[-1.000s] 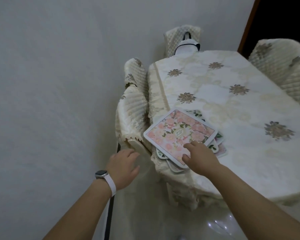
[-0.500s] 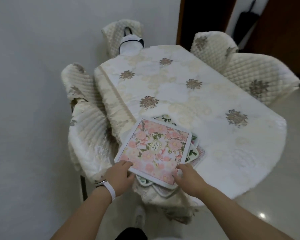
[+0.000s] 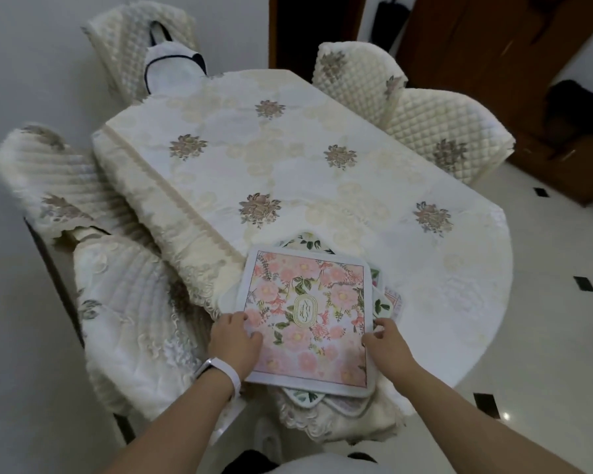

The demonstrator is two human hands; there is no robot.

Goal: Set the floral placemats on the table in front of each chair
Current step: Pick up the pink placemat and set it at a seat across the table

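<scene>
A stack of floral placemats sits at the near end of the table [image 3: 288, 172], overhanging its edge. The top placemat [image 3: 308, 313] is pink with a white border and an oval emblem in its middle. My left hand [image 3: 235, 343], with a white wristband, grips that mat's left edge, thumb on top. My right hand [image 3: 386, 347] holds its right edge. Under it, the lower placemats [image 3: 307, 241] with green leaf print and scalloped borders stick out at the far, right and near sides.
The table wears a cream cloth with brown flower motifs. Quilted covered chairs stand at the left [image 3: 93, 268], far end [image 3: 141, 46] and right [image 3: 439, 131]. A white wall lies left, dark wooden doors behind, and a glossy tiled floor [image 3: 545, 336] to the right.
The view has swung right and nearer over the table. My left hand came up from beside the chair onto the mat's left edge; my right hand shifted to its right edge.
</scene>
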